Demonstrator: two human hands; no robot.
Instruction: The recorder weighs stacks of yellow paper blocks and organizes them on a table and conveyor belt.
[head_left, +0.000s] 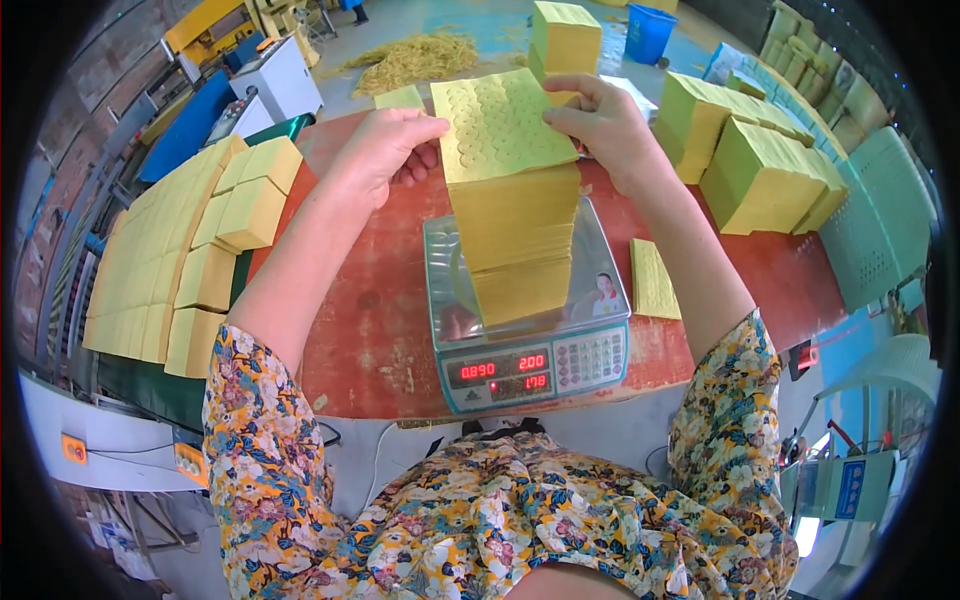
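A tall stack of yellow paper sheets (525,240) stands on the clear-covered plate of a digital weighing scale (590,345). Rows of round marks cover its top sheet (505,120). My left hand (395,150) is closed at the left edge of the top sheet, thumb and forefinger together on the paper. On the opposite edge my right hand (605,125) pinches the sheet with its thumb on top. How many sheets the fingers hold cannot be told. Red digits glow on the scale's front panel.
The scale stands on a worn red table (360,340). A small yellow pad (654,280) lies right of it. More yellow blocks (150,265) line the left side; other stacks (765,175) stand at the right. Behind are a blue bin (650,35) and a straw-coloured heap (415,62).
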